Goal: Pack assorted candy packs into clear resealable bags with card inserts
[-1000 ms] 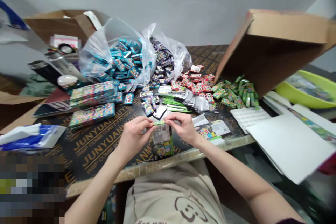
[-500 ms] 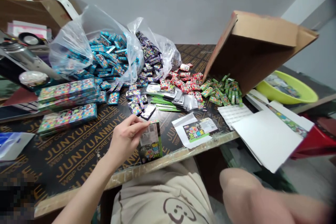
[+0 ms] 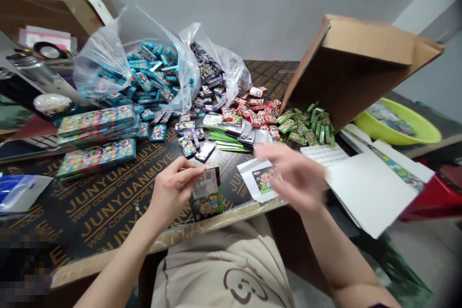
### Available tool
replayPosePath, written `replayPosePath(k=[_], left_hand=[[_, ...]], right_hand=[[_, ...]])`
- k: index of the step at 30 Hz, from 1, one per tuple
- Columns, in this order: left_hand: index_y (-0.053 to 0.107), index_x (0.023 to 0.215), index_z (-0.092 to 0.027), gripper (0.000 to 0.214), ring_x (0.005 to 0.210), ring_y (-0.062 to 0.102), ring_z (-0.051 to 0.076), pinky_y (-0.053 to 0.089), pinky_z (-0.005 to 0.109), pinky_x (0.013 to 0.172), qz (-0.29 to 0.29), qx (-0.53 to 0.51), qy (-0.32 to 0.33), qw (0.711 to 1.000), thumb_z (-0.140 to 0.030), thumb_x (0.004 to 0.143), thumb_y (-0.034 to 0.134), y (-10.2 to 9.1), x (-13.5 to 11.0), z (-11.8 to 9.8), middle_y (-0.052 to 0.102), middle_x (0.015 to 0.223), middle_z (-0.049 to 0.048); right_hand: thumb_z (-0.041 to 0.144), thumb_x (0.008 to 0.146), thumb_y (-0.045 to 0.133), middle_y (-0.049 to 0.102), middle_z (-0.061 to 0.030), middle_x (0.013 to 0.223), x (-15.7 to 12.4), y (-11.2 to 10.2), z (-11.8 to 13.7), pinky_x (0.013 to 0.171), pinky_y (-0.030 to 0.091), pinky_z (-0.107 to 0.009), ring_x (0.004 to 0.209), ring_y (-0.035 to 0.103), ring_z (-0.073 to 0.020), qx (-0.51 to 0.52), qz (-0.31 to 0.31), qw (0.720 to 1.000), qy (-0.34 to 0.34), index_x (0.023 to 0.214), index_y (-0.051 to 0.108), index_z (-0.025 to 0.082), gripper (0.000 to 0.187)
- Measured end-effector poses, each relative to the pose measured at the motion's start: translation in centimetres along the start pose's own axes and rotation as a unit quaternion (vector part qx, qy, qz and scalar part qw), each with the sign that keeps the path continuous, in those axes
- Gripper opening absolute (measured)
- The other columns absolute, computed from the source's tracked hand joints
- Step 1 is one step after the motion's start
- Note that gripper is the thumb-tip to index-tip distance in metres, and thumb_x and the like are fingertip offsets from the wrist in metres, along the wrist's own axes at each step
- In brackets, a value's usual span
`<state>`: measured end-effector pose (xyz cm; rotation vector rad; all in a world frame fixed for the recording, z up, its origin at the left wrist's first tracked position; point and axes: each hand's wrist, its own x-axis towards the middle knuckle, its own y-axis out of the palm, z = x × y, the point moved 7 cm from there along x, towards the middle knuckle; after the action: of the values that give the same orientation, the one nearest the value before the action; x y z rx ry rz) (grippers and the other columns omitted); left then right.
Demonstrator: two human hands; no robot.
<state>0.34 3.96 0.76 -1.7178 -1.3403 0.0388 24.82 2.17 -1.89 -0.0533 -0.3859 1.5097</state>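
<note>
My left hand point(image 3: 173, 187) pinches the top edge of a clear packet with a green printed card point(image 3: 207, 194), held upright at the near edge of the dark plywood table point(image 3: 108, 202). My right hand point(image 3: 294, 175) hovers blurred over a white packet with a printed card point(image 3: 257, 179), fingers spread, nothing seen in it. Behind lie piles of small packs: blue ones in a clear bag point(image 3: 151, 77), purple ones in a second bag point(image 3: 212, 74), red ones point(image 3: 258, 110) and green ones point(image 3: 310, 122).
A tipped cardboard box point(image 3: 361, 67) stands at the right over the green packs. White sheets point(image 3: 371, 187) overhang the table's right edge, with a yellow-green basin point(image 3: 397, 122) beyond. Stacked colourful boxes point(image 3: 97, 137) and a pile of flat green sleeves point(image 3: 231, 139) lie mid-table.
My right hand let go of the packet, dropped low to the right, then came back up over the table. The left hand keeps holding the packet. The view swung slightly right.
</note>
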Motion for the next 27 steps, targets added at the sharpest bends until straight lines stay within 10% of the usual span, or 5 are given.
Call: replayPosePath(k=[5,10,27], left_hand=[[0.069,0.093,-0.021,0.020,0.067,0.054,0.012,0.043,0.021,0.058,-0.012,-0.008,0.015,1.000,-0.020,0.080,0.054,-0.3,-0.1,-0.6,0.055,0.076,0.0023],[0.069,0.093,-0.024,0.019,0.065,0.053,0.011,0.043,0.021,0.056,-0.017,-0.007,0.011,1.000,-0.022,0.080,0.055,-0.4,-0.3,-0.5,0.054,0.075,0.0015],[0.068,0.095,-0.023,0.020,0.069,0.055,0.012,0.044,0.021,0.059,-0.009,-0.015,0.002,1.000,-0.021,0.080,0.054,-0.3,-0.1,0.1,0.055,0.076,0.0011]], right_hand=[[0.024,0.081,0.053,0.066,-0.0060,0.077,5.6,-2.8,-8.2,0.077,0.039,-0.035,0.076,0.056,-0.0197,-0.313,-0.053,0.948,0.007,0.078,0.066,0.016,0.016],[0.015,0.072,0.061,0.064,-0.0059,0.074,5.7,-3.1,-13.8,0.083,0.029,-0.039,0.083,0.051,-0.0221,-0.389,0.003,0.921,0.001,0.072,0.069,0.018,0.008],[0.016,0.074,0.062,0.059,-0.0055,0.082,5.1,-2.4,-15.1,0.083,0.028,-0.035,0.086,0.049,-0.0202,-0.432,0.082,0.897,-0.049,0.074,0.067,0.018,0.005]])
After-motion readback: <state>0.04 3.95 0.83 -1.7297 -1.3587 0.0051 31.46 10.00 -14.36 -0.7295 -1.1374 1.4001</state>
